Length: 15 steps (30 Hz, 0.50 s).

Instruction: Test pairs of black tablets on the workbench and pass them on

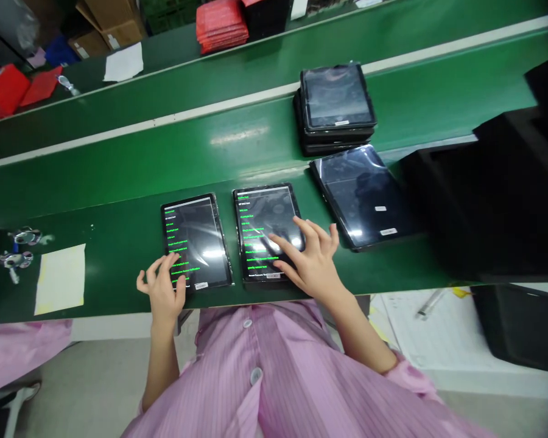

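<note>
Head view: the left tablet (205,234) and right tablet (274,208) lie mid-frame on the table (114,261); left hand (163,295) and right hand (318,267) above, fingers (285,248) spread, gripping neither. Probably light, stiff, slick, breakable; best held by side edges.

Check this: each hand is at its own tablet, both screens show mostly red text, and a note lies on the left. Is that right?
The text is mostly green, not red, as the head view shows. The rest stands: the left hand is at the left tablet, the right hand at the middle tablet, the note on the left.
</note>
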Tool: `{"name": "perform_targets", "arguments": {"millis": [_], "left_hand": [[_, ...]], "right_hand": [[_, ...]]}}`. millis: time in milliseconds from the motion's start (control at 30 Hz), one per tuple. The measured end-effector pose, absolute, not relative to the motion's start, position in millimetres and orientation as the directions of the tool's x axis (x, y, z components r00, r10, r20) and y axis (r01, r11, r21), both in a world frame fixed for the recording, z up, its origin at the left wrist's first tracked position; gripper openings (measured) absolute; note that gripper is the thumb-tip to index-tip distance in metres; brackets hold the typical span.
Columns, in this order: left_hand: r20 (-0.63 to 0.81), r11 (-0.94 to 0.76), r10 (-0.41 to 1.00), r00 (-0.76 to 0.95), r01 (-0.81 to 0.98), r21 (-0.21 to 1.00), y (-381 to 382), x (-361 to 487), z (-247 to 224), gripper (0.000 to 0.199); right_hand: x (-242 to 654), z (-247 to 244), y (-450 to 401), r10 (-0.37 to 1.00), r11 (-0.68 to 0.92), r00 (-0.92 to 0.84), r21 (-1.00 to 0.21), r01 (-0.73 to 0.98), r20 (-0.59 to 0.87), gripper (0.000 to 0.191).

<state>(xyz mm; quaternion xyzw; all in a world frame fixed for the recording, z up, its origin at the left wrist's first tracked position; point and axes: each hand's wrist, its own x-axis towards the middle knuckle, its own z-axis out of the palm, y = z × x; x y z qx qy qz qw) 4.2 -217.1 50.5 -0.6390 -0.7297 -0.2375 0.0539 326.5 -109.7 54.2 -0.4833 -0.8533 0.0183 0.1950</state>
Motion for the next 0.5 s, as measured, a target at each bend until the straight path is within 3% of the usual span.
{"name": "perform_targets", "arguments": {"millis": [67,200,367,500], "left_hand": [[0.347,0.091,0.919,-0.188,0.957,0.276,-217.9,4.6,54.5,0.047],[0.408,0.182,0.860,-0.305,0.932,0.313,-217.3,1.7,57.8,0.066],[0.245,0.246,0.907,-0.341,0.905,0.346,-210.4,-3.2,52.4,0.066],[0.178,0.175,0.947,-0.267,0.895,0.410,-203.4,-4.0,48.6,0.062]], "right_hand": [[327.3,56.4,-107.2,0.836,0.523,-0.442,-0.227,0.822,0.325,0.043],[328.0,57.1,-101.0,0.849,0.498,-0.407,-0.249,0.831,0.337,0.044],[325.6,53.6,-95.4,0.860,0.485,-0.414,-0.228,0.844,0.298,0.040],[323.8,50.9,-92.9,0.879,0.460,-0.408,-0.209,0.863,0.248,0.040]]}}
